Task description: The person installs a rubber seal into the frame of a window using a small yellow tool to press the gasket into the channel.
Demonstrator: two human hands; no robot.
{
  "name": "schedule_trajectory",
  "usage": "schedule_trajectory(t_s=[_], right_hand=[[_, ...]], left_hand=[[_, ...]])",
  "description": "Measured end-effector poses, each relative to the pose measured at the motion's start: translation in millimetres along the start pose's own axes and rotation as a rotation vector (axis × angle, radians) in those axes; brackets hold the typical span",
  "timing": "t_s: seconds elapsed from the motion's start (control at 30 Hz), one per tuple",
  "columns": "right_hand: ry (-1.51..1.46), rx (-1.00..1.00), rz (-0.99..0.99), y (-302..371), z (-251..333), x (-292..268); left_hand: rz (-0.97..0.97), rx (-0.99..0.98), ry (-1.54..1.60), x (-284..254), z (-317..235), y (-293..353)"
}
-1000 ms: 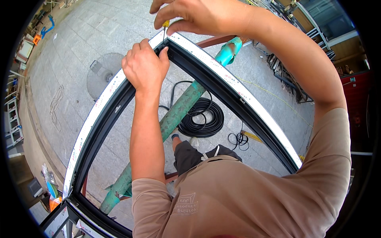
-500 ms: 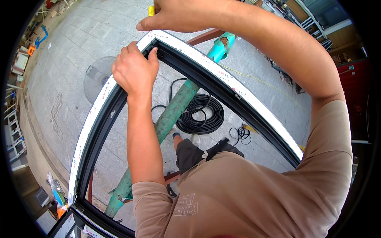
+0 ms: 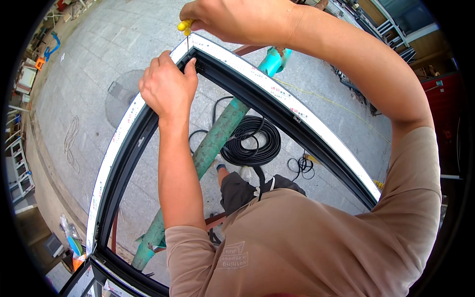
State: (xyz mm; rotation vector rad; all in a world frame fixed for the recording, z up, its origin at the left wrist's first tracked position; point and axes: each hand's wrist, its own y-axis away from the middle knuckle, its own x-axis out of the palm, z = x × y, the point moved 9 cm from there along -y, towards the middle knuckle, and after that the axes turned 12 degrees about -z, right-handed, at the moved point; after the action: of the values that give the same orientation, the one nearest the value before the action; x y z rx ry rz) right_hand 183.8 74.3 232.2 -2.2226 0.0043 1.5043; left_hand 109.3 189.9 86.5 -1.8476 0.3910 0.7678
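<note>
The right hand (image 3: pixel 237 19) pinches the yellow handle of a screwdriver (image 3: pixel 185 24), whose thin shaft points down at the corner just beyond the left hand (image 3: pixel 168 85); whether its tip touches cannot be told. The left hand clasps the black profile frame (image 3: pixel 247 90), fingers over the outer edge and thumb on the inner side. White printed film (image 3: pixel 277 90) covers the frame's top face. A green pipe (image 3: pixel 220 131) passes beneath, right of the left forearm, near a black hose coil (image 3: pixel 269 148) on the paving.
</note>
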Motion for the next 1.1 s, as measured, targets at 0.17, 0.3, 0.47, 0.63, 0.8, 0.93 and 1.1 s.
schedule_trajectory(t_s=[0.17,0.3,0.47,0.63,0.8,0.93,1.1], right_hand=[[-0.223,0.149,-0.147,0.7,7.5,-16.0],[-0.295,0.18,-0.08,1.4,4.3,-4.3],[-0.309,0.039,-0.204,-2.4,4.5,-3.2],[-0.462,-0.233,-0.153,-7.1,4.4,-17.0],[-0.232,-0.521,-0.12,2.5,22.1,-13.5],[-0.446,-0.463,-0.251,6.7,22.6,-21.6],[-0.626,-0.043,-0.143,-4.6,11.5,-4.6]], left_hand=[[-0.103,0.047,0.028,-8.1,-5.1,0.2],[-0.102,0.043,0.028,-7.3,-4.0,0.7],[-0.102,0.042,0.018,-5.2,-3.5,0.6],[-0.114,0.057,0.014,-5.5,-2.9,0.6],[-0.132,0.069,0.012,-8.5,-4.7,0.6],[-0.103,0.047,0.025,-5.2,-2.3,0.3],[-0.109,0.048,0.019,-4.5,-2.3,0.9]])
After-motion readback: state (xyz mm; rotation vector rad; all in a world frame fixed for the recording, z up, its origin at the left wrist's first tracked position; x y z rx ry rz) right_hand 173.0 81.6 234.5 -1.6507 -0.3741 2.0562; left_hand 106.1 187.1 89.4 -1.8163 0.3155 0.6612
